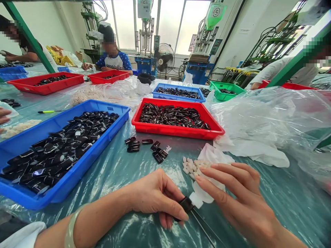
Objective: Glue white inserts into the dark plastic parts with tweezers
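My left hand (161,198) pinches a small glossy black plastic part (186,204) between thumb and fingers, low in the middle of the view. Two thin metal prongs (203,227), which look like tweezers, run from beside that part toward the bottom edge. My right hand (240,196) is open, its fingers stretched out over white scraps (203,193) on the table. Just beyond those fingertips lies a pile of small whitish pieces (190,166). Several loose black parts (157,151) lie farther forward.
A blue tray (103,137) of black parts stands at left, a red tray (178,132) of them ahead. Crumpled clear plastic (271,117) spreads at right. Across the table sits a person (113,58); another person's hand (3,115) shows at the left edge.
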A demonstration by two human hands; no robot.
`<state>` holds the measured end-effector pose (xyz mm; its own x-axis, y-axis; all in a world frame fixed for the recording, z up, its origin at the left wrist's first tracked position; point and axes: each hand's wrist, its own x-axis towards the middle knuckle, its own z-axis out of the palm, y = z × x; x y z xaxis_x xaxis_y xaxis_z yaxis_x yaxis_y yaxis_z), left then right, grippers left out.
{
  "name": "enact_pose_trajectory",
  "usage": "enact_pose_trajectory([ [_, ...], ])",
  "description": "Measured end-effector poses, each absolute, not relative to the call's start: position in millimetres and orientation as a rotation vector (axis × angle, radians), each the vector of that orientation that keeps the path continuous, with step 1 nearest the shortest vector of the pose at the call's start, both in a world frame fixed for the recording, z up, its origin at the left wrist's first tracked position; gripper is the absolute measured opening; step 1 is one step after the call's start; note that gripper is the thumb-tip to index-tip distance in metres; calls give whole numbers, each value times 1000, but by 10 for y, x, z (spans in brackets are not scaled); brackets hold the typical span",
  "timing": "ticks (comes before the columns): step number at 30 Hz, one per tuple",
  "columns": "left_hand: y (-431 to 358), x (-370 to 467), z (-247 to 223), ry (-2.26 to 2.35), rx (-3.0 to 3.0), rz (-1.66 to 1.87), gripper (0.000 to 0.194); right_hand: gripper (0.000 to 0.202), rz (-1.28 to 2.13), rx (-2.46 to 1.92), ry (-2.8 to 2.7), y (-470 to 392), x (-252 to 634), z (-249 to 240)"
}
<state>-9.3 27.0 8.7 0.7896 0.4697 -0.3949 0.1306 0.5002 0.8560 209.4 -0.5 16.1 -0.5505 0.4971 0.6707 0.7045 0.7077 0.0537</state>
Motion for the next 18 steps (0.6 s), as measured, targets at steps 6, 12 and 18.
enact_pose_trajectory([
  [6,271,-97,64,661,1061,221,9,29,-536,-850,-2281,-31,2099,158],
  [12,269,-84,66,677,1066,198,11,29,-614,-872,-2269,-37,2076,140],
  [18,261,-75,60,657,1058,198,9,31,-635,-898,-2250,-42,2054,118],
])
